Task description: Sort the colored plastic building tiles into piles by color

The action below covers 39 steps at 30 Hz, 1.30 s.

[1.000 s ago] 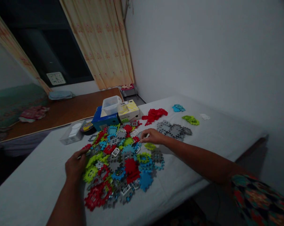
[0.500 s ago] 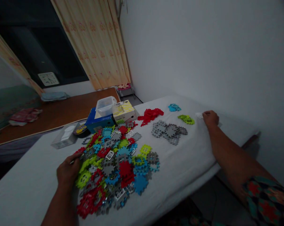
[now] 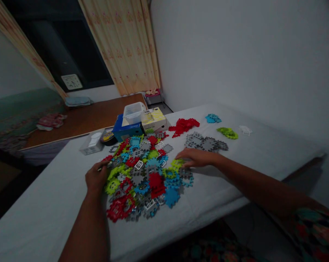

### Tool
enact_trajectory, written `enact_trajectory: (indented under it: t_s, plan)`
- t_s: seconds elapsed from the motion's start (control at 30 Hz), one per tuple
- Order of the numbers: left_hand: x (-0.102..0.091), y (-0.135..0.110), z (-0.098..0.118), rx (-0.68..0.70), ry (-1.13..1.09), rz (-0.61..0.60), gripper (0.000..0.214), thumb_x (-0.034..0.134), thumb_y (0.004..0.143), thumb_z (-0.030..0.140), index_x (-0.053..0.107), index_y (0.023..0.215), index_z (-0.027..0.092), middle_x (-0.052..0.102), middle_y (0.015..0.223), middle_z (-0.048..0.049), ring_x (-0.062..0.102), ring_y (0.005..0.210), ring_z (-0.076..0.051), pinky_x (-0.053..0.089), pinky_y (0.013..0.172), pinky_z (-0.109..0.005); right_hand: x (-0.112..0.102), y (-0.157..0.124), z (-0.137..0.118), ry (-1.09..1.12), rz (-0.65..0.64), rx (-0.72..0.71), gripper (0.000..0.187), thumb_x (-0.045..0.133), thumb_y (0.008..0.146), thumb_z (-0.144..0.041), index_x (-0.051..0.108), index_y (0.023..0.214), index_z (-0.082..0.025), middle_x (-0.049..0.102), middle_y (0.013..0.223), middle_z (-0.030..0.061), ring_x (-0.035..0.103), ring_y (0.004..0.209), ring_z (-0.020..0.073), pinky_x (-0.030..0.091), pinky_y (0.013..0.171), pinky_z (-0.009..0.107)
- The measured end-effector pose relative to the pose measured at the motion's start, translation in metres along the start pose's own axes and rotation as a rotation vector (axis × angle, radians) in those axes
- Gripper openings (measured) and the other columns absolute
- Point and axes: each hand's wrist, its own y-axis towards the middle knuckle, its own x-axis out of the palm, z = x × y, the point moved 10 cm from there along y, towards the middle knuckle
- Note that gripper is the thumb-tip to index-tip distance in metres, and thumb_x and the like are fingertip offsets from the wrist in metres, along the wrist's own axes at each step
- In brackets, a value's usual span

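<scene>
A mixed pile of plastic interlocking pieces (image 3: pixel 138 178) in red, blue, lime and grey covers the middle of the table. At the pile's left edge, my left hand (image 3: pixel 95 176) is closed with a small thin piece showing between its fingers; its kind is unclear. My right hand (image 3: pixel 195 157) reaches over the pile's right side, fingers extended and apart, at a lime piece (image 3: pixel 177 164). White window pieces (image 3: pixel 245 130) lie at the far right. Sorted groups stand nearby: lime pieces (image 3: pixel 227 133), grey pieces (image 3: pixel 205 142), red pieces (image 3: pixel 184 126) and blue pieces (image 3: pixel 213 118).
Behind the pile are a blue box (image 3: pixel 127 130), a yellow and white box (image 3: pixel 155 119) and a clear plastic tub (image 3: pixel 133 112). A black roll of tape (image 3: pixel 108 138) and a clear container (image 3: pixel 92 143) stand at the left. The wall (image 3: pixel 235 54) borders the table's far right side.
My right hand has come back left from the white pieces, leaving them on the table, to the pile's right edge. My left hand stays at the pile's left edge. The view has shifted.
</scene>
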Motion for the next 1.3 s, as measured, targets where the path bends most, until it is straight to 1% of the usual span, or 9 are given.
enact_trajectory:
  t_s: [0.3, 0.4, 0.5, 0.67, 0.77, 0.87, 1.0, 1.13, 1.3]
  plan:
    - [0.001, 0.003, 0.003, -0.034, -0.02, -0.014, 0.031, 0.053, 0.081, 0.026, 0.078, 0.1, 0.022, 0.075, 0.105, -0.0064, 0.069, 0.097, -0.025, 0.053, 0.089, -0.038, 0.024, 0.036, 0.004, -0.173, -0.115, 0.075, 0.053, 0.081, 0.074, -0.039, 0.067, 0.12, -0.016, 0.066, 0.113, 0.0122, 0.062, 0.101, 0.0236, 0.048, 0.088, 0.033]
    - [0.002, 0.004, -0.001, -0.045, -0.023, -0.02, 0.031, 0.054, 0.08, 0.025, 0.077, 0.101, 0.023, 0.075, 0.105, -0.006, 0.069, 0.093, -0.025, 0.054, 0.085, -0.037, 0.021, 0.041, 0.005, -0.154, 0.015, 0.064, 0.054, 0.08, 0.073, -0.037, 0.066, 0.121, -0.015, 0.062, 0.117, 0.0134, 0.061, 0.103, 0.024, 0.049, 0.089, 0.033]
    - [0.001, 0.004, -0.004, -0.058, -0.024, -0.012, 0.032, 0.055, 0.08, 0.026, 0.077, 0.102, 0.023, 0.076, 0.101, -0.0057, 0.069, 0.085, -0.024, 0.054, 0.077, -0.034, -0.007, 0.032, 0.018, -0.086, 0.286, 0.073, 0.047, 0.074, 0.078, -0.035, 0.065, 0.12, -0.018, 0.06, 0.118, 0.0123, 0.06, 0.104, 0.022, 0.049, 0.091, 0.034]
    - [0.002, 0.005, -0.009, -0.09, 0.001, -0.025, 0.032, 0.055, 0.08, 0.029, 0.077, 0.103, 0.024, 0.076, 0.095, -0.0062, 0.068, 0.077, -0.024, 0.053, 0.068, -0.034, -0.111, -0.044, 0.09, -0.19, 0.772, 0.302, 0.032, 0.067, 0.082, -0.034, 0.067, 0.111, -0.019, 0.063, 0.116, 0.0122, 0.058, 0.11, 0.0256, 0.049, 0.095, 0.04]
    - [0.004, 0.008, -0.007, -0.039, 0.018, -0.029, 0.032, 0.055, 0.079, 0.029, 0.078, 0.102, 0.024, 0.076, 0.097, -0.0068, 0.068, 0.079, -0.024, 0.052, 0.069, -0.035, -0.155, -0.111, 0.146, -0.388, 0.881, 0.622, 0.035, 0.07, 0.077, -0.03, 0.069, 0.109, -0.015, 0.064, 0.114, 0.016, 0.056, 0.113, 0.0294, 0.045, 0.1, 0.043]
    - [0.004, 0.009, -0.006, 0.001, 0.02, -0.022, 0.032, 0.057, 0.078, 0.028, 0.078, 0.102, 0.025, 0.076, 0.094, -0.0065, 0.068, 0.077, -0.024, 0.053, 0.069, -0.035, -0.153, -0.159, 0.19, -0.481, 0.77, 0.958, 0.04, 0.071, 0.075, -0.029, 0.069, 0.113, -0.015, 0.063, 0.117, 0.0162, 0.056, 0.113, 0.0302, 0.045, 0.099, 0.044]
    - [0.003, 0.008, -0.008, -0.027, 0.002, -0.008, 0.031, 0.056, 0.078, 0.027, 0.078, 0.1, 0.025, 0.076, 0.091, -0.0047, 0.069, 0.08, -0.024, 0.055, 0.075, -0.036, -0.121, -0.174, 0.211, -0.501, 0.51, 1.178, 0.043, 0.071, 0.078, -0.034, 0.069, 0.12, -0.025, 0.059, 0.127, 0.013, 0.05, 0.12, 0.0345, 0.045, 0.094, 0.051]
    - [0.004, 0.005, -0.005, -0.028, -0.022, -0.012, 0.031, 0.055, 0.079, 0.027, 0.078, 0.1, 0.024, 0.077, 0.098, -0.0041, 0.07, 0.087, -0.023, 0.055, 0.082, -0.035, -0.121, -0.162, 0.197, -0.539, 0.537, 1.145, 0.042, 0.069, 0.081, -0.039, 0.068, 0.12, -0.023, 0.059, 0.13, 0.0138, 0.043, 0.125, 0.0383, 0.041, 0.095, 0.058]
    - [0.003, 0.003, -0.001, -0.023, -0.02, 0.002, 0.031, 0.055, 0.078, 0.025, 0.078, 0.099, 0.025, 0.076, 0.104, -0.003, 0.07, 0.093, -0.024, 0.055, 0.087, -0.035, -0.117, -0.092, 0.139, -0.363, 0.648, 0.722, 0.033, 0.061, 0.088, -0.029, 0.069, 0.117, -0.017, 0.066, 0.12, 0.0141, 0.057, 0.113, 0.0292, 0.046, 0.097, 0.045]
